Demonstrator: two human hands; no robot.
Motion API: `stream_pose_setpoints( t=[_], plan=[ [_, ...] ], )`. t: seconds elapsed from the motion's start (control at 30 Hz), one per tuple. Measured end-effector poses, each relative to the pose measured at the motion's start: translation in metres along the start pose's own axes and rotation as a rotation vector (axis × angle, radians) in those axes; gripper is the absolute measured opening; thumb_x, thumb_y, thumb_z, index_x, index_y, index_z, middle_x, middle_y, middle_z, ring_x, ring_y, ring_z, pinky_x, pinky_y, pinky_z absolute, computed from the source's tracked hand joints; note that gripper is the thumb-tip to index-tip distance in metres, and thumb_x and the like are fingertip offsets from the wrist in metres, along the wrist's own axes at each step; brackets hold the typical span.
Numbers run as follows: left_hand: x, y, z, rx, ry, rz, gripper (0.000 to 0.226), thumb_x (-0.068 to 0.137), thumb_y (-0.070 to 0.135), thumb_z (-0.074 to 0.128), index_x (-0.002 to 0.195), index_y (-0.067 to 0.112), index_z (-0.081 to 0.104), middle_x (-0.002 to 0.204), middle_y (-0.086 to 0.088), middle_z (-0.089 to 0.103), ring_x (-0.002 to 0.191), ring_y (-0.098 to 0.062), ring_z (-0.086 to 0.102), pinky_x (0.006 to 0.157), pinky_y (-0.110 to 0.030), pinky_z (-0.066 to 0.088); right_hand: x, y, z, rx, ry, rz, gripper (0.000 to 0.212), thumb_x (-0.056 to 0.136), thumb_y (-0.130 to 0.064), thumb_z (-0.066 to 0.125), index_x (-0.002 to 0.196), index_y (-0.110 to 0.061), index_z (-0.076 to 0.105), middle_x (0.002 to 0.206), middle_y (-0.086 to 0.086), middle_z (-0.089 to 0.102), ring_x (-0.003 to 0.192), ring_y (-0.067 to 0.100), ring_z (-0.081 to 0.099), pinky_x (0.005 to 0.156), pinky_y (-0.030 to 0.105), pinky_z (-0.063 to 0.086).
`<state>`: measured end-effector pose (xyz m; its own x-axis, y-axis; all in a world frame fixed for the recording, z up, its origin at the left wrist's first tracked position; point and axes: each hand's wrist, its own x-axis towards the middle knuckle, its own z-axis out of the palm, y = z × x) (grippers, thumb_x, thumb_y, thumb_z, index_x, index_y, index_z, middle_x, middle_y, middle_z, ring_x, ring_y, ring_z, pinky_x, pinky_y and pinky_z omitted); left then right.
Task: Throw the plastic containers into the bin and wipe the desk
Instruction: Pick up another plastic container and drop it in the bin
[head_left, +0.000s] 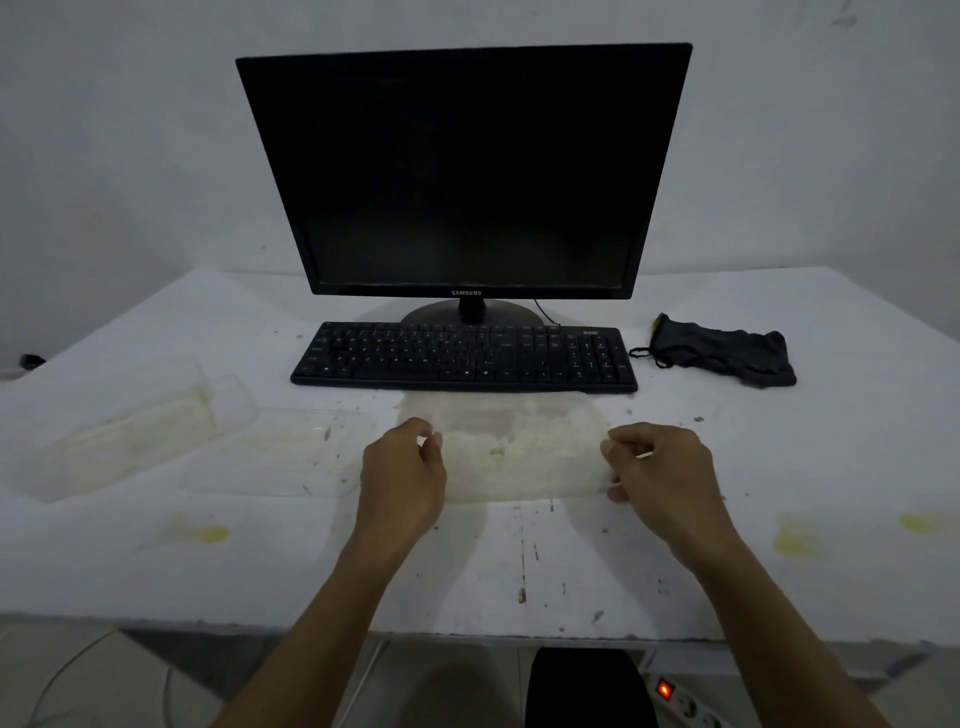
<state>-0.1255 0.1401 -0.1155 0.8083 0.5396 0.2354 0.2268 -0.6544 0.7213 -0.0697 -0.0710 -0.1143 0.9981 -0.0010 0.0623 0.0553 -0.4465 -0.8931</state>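
**Clear containers, hard to see on the pale tabletop**

We count three plastic containers, their edges faint. Our left hand (402, 475) and right hand (657, 470) pinch the sides of the middle container (519, 447), just before the keyboard (465, 358). Two containers (275, 452) lie left. One dark cloth (727, 351) lies right on the stained tabletop (519, 571).

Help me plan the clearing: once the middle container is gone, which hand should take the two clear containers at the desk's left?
Left. The left hand is beside the flat container, with the deeper one farther left. The right hand would have to cross over.
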Motion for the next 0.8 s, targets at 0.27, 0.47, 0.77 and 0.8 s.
stream_pose_setpoints(
  t=[0.27, 0.47, 0.77, 0.8],
  plan=[
    [0.0, 0.001, 0.003, -0.023, -0.034, -0.007, 0.024, 0.098, 0.018, 0.042, 0.115, 0.008, 0.057, 0.087, 0.0, 0.056, 0.058, 0.001, 0.045, 0.038, -0.008, 0.035, -0.002, 0.005, 0.0, 0.057, -0.031, 0.013, 0.028, 0.089, -0.02, 0.06, 0.115, -0.011, 0.063, 0.086, -0.004, 0.063, 0.058, 0.011, 0.068, 0.048, 0.009, 0.044],
    [0.0, 0.002, 0.0, 0.076, -0.08, 0.054, 0.031, 0.099, 0.021, 0.039, 0.123, 0.007, 0.053, 0.103, -0.008, 0.06, 0.076, -0.012, 0.057, 0.056, -0.008, 0.041, 0.002, 0.0, -0.006, 0.026, -0.115, 0.011, 0.03, 0.088, -0.022, 0.062, 0.117, -0.016, 0.059, 0.085, 0.0, 0.063, 0.067, 0.019, 0.067, 0.058, 0.024, 0.053],
    [0.032, 0.004, -0.009, 0.142, -0.215, 0.117, 0.037, 0.1, 0.023, 0.036, 0.133, 0.014, 0.049, 0.127, -0.015, 0.054, 0.116, -0.027, 0.05, 0.092, -0.025, 0.034, 0.035, -0.01, -0.001, -0.294, -0.031, -0.257, 0.03, 0.089, -0.03, 0.059, 0.117, -0.019, 0.062, 0.092, -0.001, 0.063, 0.082, 0.016, 0.059, 0.078, 0.029, 0.048],
    [0.035, 0.006, -0.008, 0.135, -0.229, 0.122, 0.036, 0.099, 0.022, 0.038, 0.133, 0.014, 0.049, 0.131, -0.014, 0.053, 0.119, -0.026, 0.049, 0.094, -0.025, 0.034, 0.039, -0.011, 0.002, -0.293, -0.047, -0.27, 0.031, 0.089, -0.028, 0.059, 0.118, -0.019, 0.063, 0.093, 0.001, 0.063, 0.082, 0.017, 0.059, 0.079, 0.029, 0.048]
  ],
)
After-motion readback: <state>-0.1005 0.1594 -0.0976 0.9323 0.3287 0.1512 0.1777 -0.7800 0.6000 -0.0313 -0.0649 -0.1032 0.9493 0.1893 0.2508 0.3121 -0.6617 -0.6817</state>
